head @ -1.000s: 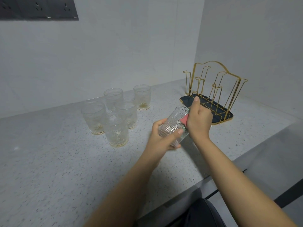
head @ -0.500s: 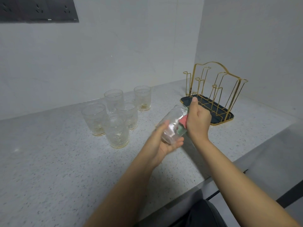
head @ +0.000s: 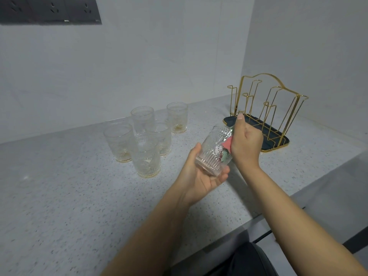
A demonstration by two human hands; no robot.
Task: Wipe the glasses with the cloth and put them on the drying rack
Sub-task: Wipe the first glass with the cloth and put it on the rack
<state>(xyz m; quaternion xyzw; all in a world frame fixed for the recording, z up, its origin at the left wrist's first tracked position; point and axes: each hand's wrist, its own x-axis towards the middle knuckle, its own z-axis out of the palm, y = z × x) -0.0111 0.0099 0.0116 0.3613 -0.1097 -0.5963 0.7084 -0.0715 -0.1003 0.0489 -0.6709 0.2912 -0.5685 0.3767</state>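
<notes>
A clear ribbed glass [head: 214, 149] is tilted in the air above the counter. My left hand [head: 201, 176] cups its base from below, fingers curled round it. My right hand [head: 246, 142] grips a pink and green cloth [head: 227, 148] and presses it against the glass's right side. Several more clear glasses [head: 146, 136] stand upright in a cluster on the counter to the left. The gold wire drying rack [head: 266, 108] on its dark tray stands at the back right, just behind my right hand, with nothing on it.
The speckled grey counter [head: 69, 196] runs into a corner, with white walls behind and to the right. Its front edge drops off at the lower right. A dark socket panel [head: 49, 9] is on the wall at the upper left.
The glass has turned in my left hand, from lying sideways to more upright with its base low. My right hand with the cloth has stayed against its side.
</notes>
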